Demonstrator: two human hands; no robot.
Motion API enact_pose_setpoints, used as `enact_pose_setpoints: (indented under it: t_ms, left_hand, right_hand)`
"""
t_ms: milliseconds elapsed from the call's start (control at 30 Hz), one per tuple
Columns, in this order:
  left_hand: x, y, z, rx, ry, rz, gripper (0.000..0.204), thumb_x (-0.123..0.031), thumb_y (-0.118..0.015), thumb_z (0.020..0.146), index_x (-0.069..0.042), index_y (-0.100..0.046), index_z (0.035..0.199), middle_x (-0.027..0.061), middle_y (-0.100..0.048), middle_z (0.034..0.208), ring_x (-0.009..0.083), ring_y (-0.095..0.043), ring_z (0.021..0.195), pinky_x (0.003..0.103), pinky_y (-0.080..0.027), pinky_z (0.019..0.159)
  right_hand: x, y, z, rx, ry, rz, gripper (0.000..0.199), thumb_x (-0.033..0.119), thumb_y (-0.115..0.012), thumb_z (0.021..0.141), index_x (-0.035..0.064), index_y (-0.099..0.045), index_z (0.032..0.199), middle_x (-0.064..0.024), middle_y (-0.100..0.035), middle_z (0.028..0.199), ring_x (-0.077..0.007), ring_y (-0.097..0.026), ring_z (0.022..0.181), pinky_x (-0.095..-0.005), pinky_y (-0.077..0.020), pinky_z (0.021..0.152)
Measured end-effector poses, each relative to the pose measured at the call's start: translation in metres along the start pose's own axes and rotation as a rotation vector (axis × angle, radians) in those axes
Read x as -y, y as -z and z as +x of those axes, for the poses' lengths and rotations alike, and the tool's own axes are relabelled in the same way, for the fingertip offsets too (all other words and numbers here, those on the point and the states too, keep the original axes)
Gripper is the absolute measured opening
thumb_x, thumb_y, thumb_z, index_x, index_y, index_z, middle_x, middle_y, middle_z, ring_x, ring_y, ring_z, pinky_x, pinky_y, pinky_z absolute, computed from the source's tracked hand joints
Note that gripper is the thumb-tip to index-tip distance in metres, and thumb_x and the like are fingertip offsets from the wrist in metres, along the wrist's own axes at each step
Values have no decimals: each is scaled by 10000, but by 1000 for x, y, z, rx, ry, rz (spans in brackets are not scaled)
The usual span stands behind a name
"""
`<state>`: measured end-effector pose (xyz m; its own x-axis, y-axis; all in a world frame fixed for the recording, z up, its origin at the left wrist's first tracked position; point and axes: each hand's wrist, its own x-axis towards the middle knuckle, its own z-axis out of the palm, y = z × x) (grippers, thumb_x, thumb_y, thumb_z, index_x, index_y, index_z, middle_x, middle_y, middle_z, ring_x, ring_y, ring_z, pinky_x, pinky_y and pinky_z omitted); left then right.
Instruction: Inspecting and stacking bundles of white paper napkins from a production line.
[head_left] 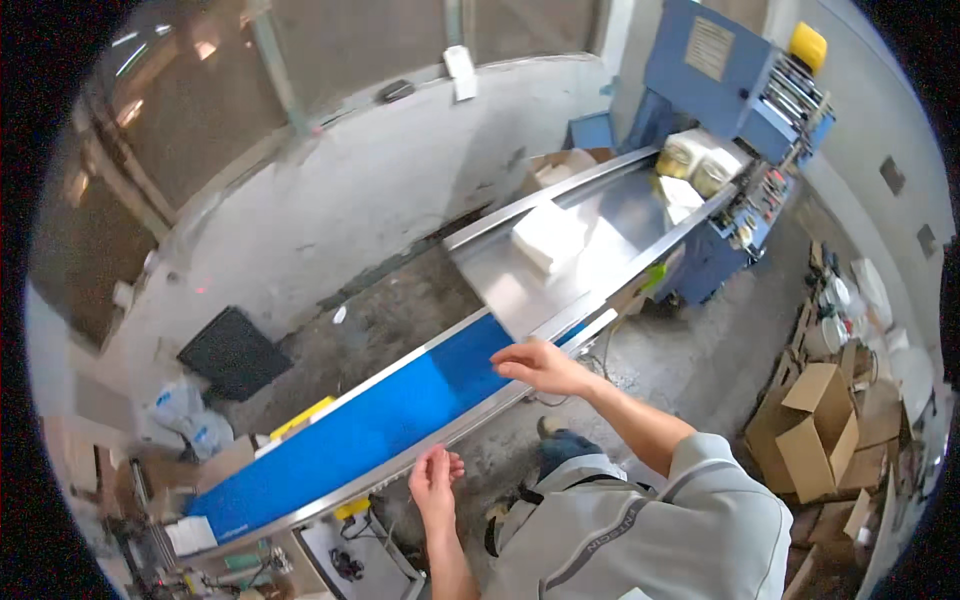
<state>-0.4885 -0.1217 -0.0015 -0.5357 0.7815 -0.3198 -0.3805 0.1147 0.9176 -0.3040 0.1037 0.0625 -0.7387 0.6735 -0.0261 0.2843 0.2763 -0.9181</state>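
Note:
My right hand (542, 367) hovers by the lower end of a sloping metal tray (505, 300), above the near edge of a blue conveyor belt (370, 425). Its fingers stretch out and hold nothing. Lower down, beside the belt's near metal rail, my left hand (436, 478) is empty too, its fingers loosely bent and apart. On the tray rests a white block-like stack (549, 236), out of reach of both hands. Farther up the tray, wrapped packs (700, 163) sit by a smaller white stack (681, 198).
A blue machine (705, 70) with rollers stands at the tray's top end. A white packet (191, 535) lies at the belt's far left end. Cardboard boxes (815, 435) crowd the right side. A black panel (233, 352) is on the floor near the wall.

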Motion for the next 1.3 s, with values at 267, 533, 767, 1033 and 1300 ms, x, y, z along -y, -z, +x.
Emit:
enact_pose_setpoints:
  t_ms: [267, 533, 767, 1033, 1300]
  left_hand:
    - [12, -197, 71, 80, -19, 75, 221, -205, -602, 959, -7, -608, 1057, 64, -637, 824, 116, -602, 691, 243, -495, 598]
    - [17, -379, 103, 177, 107, 228, 134, -138, -596, 951, -13, -625, 991, -5, -553, 644, 44, -464, 503, 186, -330, 453]
    - [24, -453, 133, 442, 136, 284, 214, -167, -623, 942, 2, -608, 1073, 10, -611, 745, 51, -527, 594, 185, -392, 513]
    - [55, -548, 181, 626, 64, 165, 326, -136, -637, 926, 35, -530, 1183, 58, -628, 888, 90, -575, 748, 230, -480, 663]
    - [84, -668, 244, 494, 15, 257, 392, -143, -654, 916, 19, -507, 1241, 74, -640, 974, 108, -605, 816, 227, -492, 705]
  right_hand:
    - [-114, 209, -21, -263, -171, 243, 360, 244, -598, 953, -20, -611, 1198, -65, -694, 989, -125, -643, 883, -281, -515, 796]
    - [-174, 365, -4, -317, -272, 157, 346, 233, -590, 952, -1, -613, 1207, -117, -695, 1064, -178, -664, 951, -300, -526, 816]
    - [-195, 426, -45, -552, -183, 14, 336, 211, -613, 911, -21, -627, 1154, -161, -700, 978, -199, -670, 820, -326, -527, 746]
    - [-229, 536, -60, -683, -204, -193, 328, 222, -644, 900, -11, -649, 1131, -173, -687, 1067, -227, -690, 898, -347, -547, 792]
    - [-344, 673, 7, -294, -350, -768, 671, 438, -705, 783, 70, -528, 1316, -258, -457, 1372, -445, -456, 1230, -458, -408, 1034]
